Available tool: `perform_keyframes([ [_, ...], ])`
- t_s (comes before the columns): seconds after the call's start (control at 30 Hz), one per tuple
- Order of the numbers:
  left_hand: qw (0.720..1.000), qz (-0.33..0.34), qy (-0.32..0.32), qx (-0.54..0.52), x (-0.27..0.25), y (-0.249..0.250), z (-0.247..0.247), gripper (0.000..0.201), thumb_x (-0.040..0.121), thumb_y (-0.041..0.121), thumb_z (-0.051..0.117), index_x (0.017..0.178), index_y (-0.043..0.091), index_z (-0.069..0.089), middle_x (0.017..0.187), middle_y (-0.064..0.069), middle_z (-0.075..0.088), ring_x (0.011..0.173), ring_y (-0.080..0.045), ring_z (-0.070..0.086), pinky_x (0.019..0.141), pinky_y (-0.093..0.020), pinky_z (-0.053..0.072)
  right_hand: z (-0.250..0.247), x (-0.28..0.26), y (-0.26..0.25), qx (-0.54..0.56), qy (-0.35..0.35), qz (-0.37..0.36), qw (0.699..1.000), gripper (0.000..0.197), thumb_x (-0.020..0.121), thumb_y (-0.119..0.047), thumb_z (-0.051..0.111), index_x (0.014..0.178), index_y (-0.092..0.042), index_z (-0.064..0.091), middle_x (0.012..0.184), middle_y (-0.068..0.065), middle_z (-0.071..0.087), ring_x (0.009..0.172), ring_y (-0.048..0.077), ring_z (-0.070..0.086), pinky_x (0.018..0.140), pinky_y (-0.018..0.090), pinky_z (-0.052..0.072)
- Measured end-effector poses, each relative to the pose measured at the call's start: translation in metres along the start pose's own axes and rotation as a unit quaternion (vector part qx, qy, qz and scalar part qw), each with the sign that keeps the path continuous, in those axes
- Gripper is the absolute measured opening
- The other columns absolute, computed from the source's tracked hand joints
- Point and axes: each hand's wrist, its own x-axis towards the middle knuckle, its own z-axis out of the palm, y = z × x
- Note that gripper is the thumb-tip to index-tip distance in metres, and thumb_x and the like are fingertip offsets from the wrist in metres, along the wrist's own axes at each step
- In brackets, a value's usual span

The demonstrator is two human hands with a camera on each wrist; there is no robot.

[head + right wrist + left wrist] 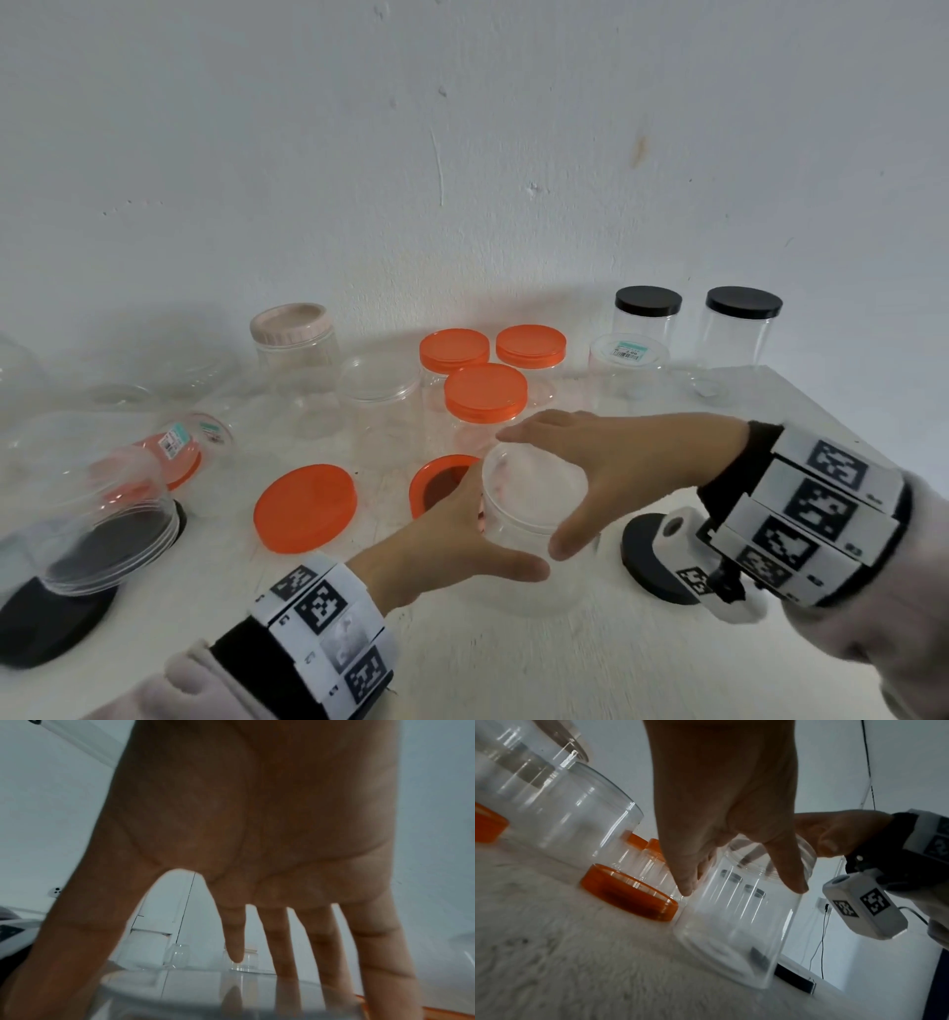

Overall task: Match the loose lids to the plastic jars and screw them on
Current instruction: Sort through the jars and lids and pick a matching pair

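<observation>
A clear plastic jar (pixel 534 519) (pixel 734 923) stands upright at the table's front middle. My left hand (pixel 462 534) grips its left and near side, fingers (pixel 687 882) on the wall and thumb across the front. My right hand (pixel 606 462) (pixel 257 841) spans the jar's mouth from the right with straight, spread fingers, its thumb by the near rim. I cannot tell whether a clear lid lies on the mouth. Loose lids lie close by: an orange lid (pixel 305 506), an upturned orange lid (pixel 436 485) (pixel 628 894) touching the jar's left, and a black lid (pixel 647 560) under my right wrist.
At the back stand three orange-lidded jars (pixel 485 393), two black-lidded jars (pixel 648 308), a labelled clear jar (pixel 629 357), a pink-lidded jar (pixel 290 326) and an open clear jar (pixel 380 383). A big clear jar (pixel 102 519) hangs tilted at the left above another black lid (pixel 46 622). The table's edge (pixel 821 411) runs on the right.
</observation>
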Motion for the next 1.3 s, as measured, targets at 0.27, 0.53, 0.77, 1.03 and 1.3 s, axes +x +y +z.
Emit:
perform_keyframes([
  [0.27, 1.000, -0.009, 0.012, 0.005, 0.003, 0.000, 0.002, 0.093, 0.065, 0.043, 0.085, 0.124, 0.067, 0.017, 0.123, 0.040, 0.038, 0.116, 0.012, 0.040, 0.079, -0.005, 0.038, -0.019, 0.013, -0.015, -0.096, -0.080, 0.029, 0.992, 0.098, 0.072, -0.049, 0.079, 0.146, -0.051, 0.016, 0.133, -0.010, 0.032, 0.121, 0.015, 0.039, 0.097, 0.035, 0.044],
  [0.53, 1.000, 0.016, 0.016, -0.001, 0.005, -0.003, 0.004, 0.108, 0.065, 0.041, 0.087, 0.138, 0.060, 0.010, 0.135, 0.031, 0.034, 0.126, 0.008, 0.034, 0.098, -0.015, 0.035, -0.024, 0.014, -0.018, -0.119, -0.106, 0.001, 0.987, 0.095, 0.072, -0.028, 0.080, 0.143, -0.053, 0.022, 0.124, -0.008, 0.033, 0.108, 0.013, 0.046, 0.074, 0.023, 0.047],
  [0.77, 1.000, 0.011, 0.014, 0.008, 0.003, -0.002, 0.004, 0.092, 0.068, 0.045, 0.084, 0.121, 0.068, 0.012, 0.105, 0.059, 0.033, 0.099, 0.038, 0.032, 0.072, 0.008, 0.036, -0.021, 0.015, -0.023, -0.126, -0.093, 0.049, 0.986, 0.092, 0.067, -0.057, 0.076, 0.141, -0.051, 0.022, 0.125, -0.008, 0.035, 0.107, 0.023, 0.056, 0.084, 0.038, 0.056],
  [1.03, 1.000, 0.006, 0.015, 0.003, 0.003, -0.002, 0.006, 0.096, 0.067, 0.047, 0.084, 0.129, 0.063, 0.012, 0.113, 0.054, 0.034, 0.106, 0.031, 0.034, 0.075, 0.002, 0.037, -0.013, 0.014, -0.024, -0.122, -0.048, 0.098, 0.986, 0.104, 0.065, -0.081, 0.063, 0.147, -0.033, 0.022, 0.124, -0.010, 0.039, 0.077, 0.003, 0.048, 0.067, 0.019, 0.039],
  [1.3, 1.000, 0.013, 0.013, 0.000, 0.001, 0.002, 0.005, 0.089, 0.070, 0.045, 0.082, 0.112, 0.072, 0.009, 0.104, 0.061, 0.030, 0.097, 0.041, 0.029, 0.070, 0.008, 0.035, -0.015, 0.015, -0.026, -0.097, -0.053, 0.066, 0.992, 0.086, 0.070, -0.072, 0.067, 0.143, -0.040, 0.032, 0.117, -0.013, 0.043, 0.088, 0.006, 0.055, 0.071, 0.025, 0.053],
])
